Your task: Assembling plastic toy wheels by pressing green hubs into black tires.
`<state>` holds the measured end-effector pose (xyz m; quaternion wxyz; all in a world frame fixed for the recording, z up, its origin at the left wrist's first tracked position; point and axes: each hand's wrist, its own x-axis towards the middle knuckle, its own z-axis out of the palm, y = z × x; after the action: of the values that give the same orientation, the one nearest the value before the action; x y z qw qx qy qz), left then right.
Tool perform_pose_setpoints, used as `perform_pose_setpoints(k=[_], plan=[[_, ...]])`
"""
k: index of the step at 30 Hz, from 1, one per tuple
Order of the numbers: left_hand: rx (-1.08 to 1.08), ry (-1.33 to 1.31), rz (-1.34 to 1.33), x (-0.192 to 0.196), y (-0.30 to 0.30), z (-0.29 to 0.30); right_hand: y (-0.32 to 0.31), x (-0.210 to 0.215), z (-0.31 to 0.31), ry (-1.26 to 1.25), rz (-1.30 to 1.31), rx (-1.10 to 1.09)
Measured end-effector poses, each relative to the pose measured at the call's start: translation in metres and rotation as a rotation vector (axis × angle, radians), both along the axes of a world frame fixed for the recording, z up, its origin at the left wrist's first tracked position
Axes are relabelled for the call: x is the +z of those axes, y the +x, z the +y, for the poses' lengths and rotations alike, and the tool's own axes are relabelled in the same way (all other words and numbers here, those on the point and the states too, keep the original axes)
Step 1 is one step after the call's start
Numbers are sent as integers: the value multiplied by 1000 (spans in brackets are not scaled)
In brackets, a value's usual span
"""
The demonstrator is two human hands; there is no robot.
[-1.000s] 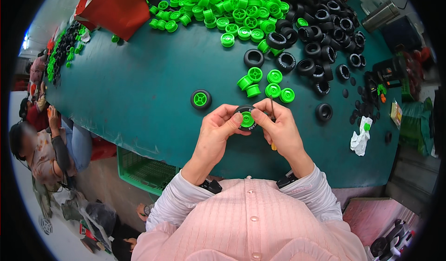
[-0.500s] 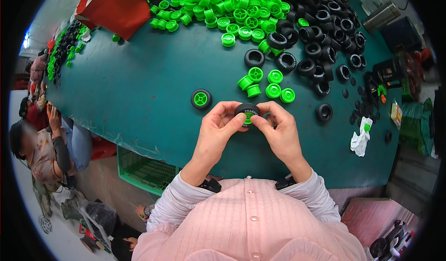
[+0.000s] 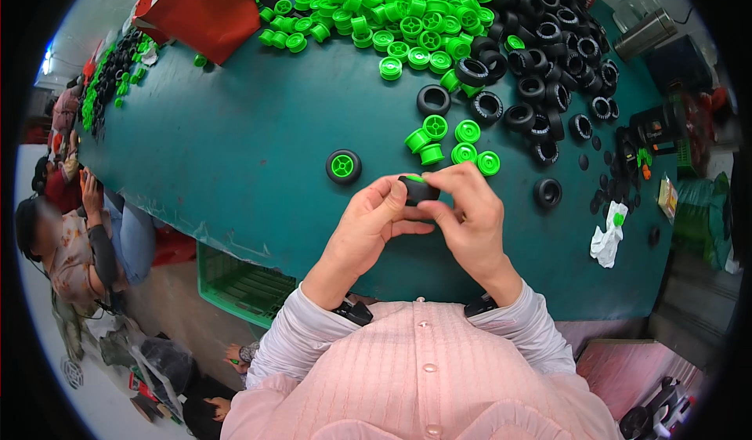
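Note:
Between my two hands is a small black toy tyre with a green rim showing at its upper edge. My left hand grips its left side with thumb and fingers. The fingers of my right hand close on its right side and top. Left of my hands, an assembled wheel, black tyre around a green spoked rim, lies flat. Just beyond my hands sit several loose green rims. A bare tyre lies behind them, and another tyre rests to the right.
A large heap of green rims covers the far table, with a pile of black tyres beside it. A red bag stands at far left. White tissue lies at right. A green crate is below the table edge. People sit at left.
The wheel between my hands has tipped, so its side now faces me and the green rim is turned upward. My right fingers have moved over its top; my left fingers have spread beneath.

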<state>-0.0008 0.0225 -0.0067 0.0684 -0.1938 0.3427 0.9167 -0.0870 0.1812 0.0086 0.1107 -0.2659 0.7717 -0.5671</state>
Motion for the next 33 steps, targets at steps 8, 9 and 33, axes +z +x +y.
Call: perform_pose_setpoints(k=[8,9,33], plan=[[182,75,203,-1,8,-9,0,-2,8,76,-138,-67],[203,53,189,0,7,-7,1,-1,7,108,-134,-26],[334,-504,205,4,-5,8,14,14,-15,350,268,26]])
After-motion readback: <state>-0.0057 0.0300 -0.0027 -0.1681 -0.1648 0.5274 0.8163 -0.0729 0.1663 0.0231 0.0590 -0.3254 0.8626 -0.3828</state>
